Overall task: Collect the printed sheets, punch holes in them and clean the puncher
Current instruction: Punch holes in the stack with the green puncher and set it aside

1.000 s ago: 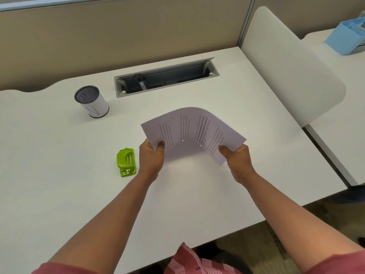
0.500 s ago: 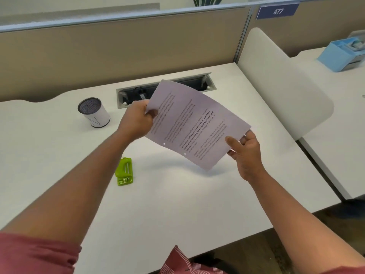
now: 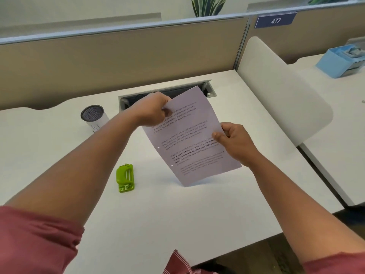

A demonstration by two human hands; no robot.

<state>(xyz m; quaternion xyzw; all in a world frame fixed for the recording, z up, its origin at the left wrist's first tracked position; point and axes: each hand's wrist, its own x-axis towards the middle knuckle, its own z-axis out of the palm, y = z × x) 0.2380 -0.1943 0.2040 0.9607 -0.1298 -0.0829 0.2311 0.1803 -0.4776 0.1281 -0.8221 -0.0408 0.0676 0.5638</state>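
Observation:
Both my hands hold the printed sheets [image 3: 189, 139] nearly upright over the white desk [image 3: 177, 218], the bottom corner touching or just above the desk top. Two punched holes show along the sheets' left edge. My left hand [image 3: 154, 110] pinches the top left corner. My right hand [image 3: 235, 142] grips the right edge with the thumb on the front. The small green hole puncher [image 3: 125, 177] lies on the desk, left of the sheets and apart from both hands.
A white cylindrical holder with a dark mesh top [image 3: 93, 117] stands at the back left. An open cable tray [image 3: 209, 89] is set into the desk behind the sheets. A white side divider [image 3: 280, 91] bounds the right; a blue box [image 3: 341, 60] sits on the neighbouring desk.
The sheets went from bent and low between both hands to raised and turned nearly upright. My left hand moved up to the top corner; my right hand stayed on the right edge.

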